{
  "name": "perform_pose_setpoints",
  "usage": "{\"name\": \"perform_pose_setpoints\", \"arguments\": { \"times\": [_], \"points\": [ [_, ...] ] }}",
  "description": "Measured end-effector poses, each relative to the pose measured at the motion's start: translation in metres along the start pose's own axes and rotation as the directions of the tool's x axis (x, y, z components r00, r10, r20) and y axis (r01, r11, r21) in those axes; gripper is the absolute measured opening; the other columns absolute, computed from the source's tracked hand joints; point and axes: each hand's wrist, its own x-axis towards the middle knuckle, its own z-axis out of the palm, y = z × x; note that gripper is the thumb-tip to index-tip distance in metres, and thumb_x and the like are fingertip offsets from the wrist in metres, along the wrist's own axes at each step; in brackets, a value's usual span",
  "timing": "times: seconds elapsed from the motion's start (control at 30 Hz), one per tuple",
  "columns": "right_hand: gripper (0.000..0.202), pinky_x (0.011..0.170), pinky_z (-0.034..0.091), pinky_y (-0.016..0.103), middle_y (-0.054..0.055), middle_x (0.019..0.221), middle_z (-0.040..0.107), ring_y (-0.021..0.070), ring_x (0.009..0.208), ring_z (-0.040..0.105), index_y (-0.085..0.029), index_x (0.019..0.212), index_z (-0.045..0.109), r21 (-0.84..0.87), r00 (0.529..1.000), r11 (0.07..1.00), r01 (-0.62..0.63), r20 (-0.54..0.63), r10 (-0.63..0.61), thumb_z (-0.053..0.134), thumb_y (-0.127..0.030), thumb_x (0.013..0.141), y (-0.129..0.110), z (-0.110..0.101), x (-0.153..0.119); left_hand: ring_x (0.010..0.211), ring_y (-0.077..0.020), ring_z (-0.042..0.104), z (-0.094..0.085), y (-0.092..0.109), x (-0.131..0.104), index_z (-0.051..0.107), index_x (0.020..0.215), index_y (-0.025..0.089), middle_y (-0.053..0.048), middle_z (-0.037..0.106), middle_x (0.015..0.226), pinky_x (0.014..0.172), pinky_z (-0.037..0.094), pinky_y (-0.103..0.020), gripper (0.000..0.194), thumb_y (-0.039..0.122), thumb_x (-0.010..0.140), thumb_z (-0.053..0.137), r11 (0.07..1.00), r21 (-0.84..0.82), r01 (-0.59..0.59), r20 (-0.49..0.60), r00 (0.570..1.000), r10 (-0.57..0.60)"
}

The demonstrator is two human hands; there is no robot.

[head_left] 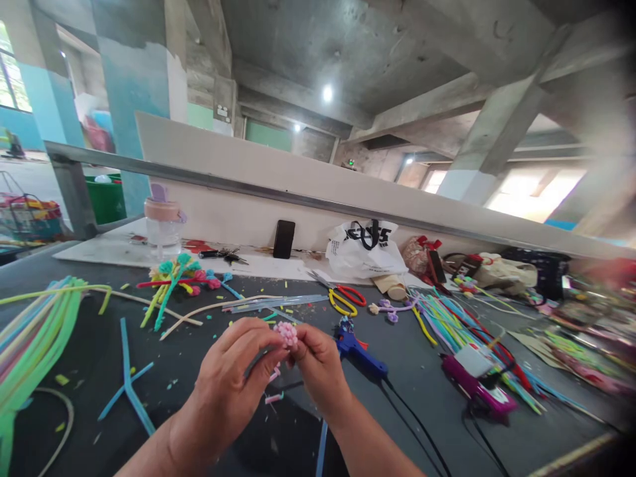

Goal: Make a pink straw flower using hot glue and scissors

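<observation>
A small pink cluster of short pieces, like a flower head [285, 334], is held up between my two hands over the dark table. My left hand [233, 371] pinches it from the left with thumb and fingers. From the right, my right hand [318, 361] grips it with closed fingertips, which hide its underside. Below the hands, short pink pieces [273, 399] lie on the table. A blue glue gun [360, 351] lies just right of my right hand. Beyond it are scissors [345, 299] with red and yellow handles.
Long coloured strips [44, 351] lie at the left, with finished-looking coloured stems [171, 281] behind. More strips and a purple glue gun [477, 384] lie right. At the back stand a bottle [163, 228], a phone [283, 239] and a white bag [365, 248]. Cords cross the right side.
</observation>
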Motion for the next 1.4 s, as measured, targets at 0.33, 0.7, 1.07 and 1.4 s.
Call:
{"name": "perform_pose_setpoints", "arguments": {
  "times": [0.33,0.7,1.07,1.4],
  "points": [
    [0.031,0.049,0.036,0.019,-0.004,0.052,0.05,0.0087,0.049,0.045,-0.017,0.068,0.062,-0.071,0.997,0.995,0.075,0.012,-0.074,0.054,-0.042,0.085,0.0,0.001,-0.001,0.076,-0.0103,0.058,0.002,0.0,0.001,0.057,0.08,0.018,0.0,0.062,0.078,0.071,0.047,-0.02,0.012,0.006,0.079,0.059,0.992,-0.102,0.068,0.045,0.997,-0.063],
    [0.026,0.046,0.031,0.018,-0.004,0.052,0.05,0.0068,0.046,0.04,-0.016,0.066,0.064,0.156,0.998,0.986,-0.062,0.032,0.058,0.065,-0.039,0.078,0.005,-0.002,-0.004,0.081,-0.0117,0.061,-0.005,0.001,0.005,0.061,0.081,0.017,-0.002,0.068,0.082,0.075,0.05,-0.021,0.012,0.006,0.079,0.06,0.976,-0.217,0.012,0.12,0.993,0.014],
    [0.019,0.043,0.029,0.017,-0.002,0.052,0.055,0.006,0.044,0.042,-0.017,0.067,0.068,0.499,0.956,0.815,-0.294,0.171,0.24,0.072,-0.035,0.072,0.005,-0.001,-0.002,0.082,-0.012,0.058,-0.01,0.0,0.006,0.064,0.099,0.017,-0.004,0.062,0.085,0.071,0.049,-0.021,0.024,0.004,0.081,0.056,0.986,-0.166,-0.023,0.023,0.999,0.027],
    [0.026,0.045,0.031,0.018,-0.003,0.051,0.054,0.0066,0.046,0.042,-0.016,0.065,0.064,0.449,0.952,0.839,-0.306,0.141,0.272,0.073,-0.04,0.07,0.009,-0.002,-0.003,0.082,-0.0123,0.057,-0.009,-0.001,0.004,0.062,0.093,0.015,-0.005,0.062,0.087,0.074,0.049,-0.022,0.017,0.005,0.081,0.055,0.99,-0.127,-0.055,0.08,0.995,0.066]
  ]
}}
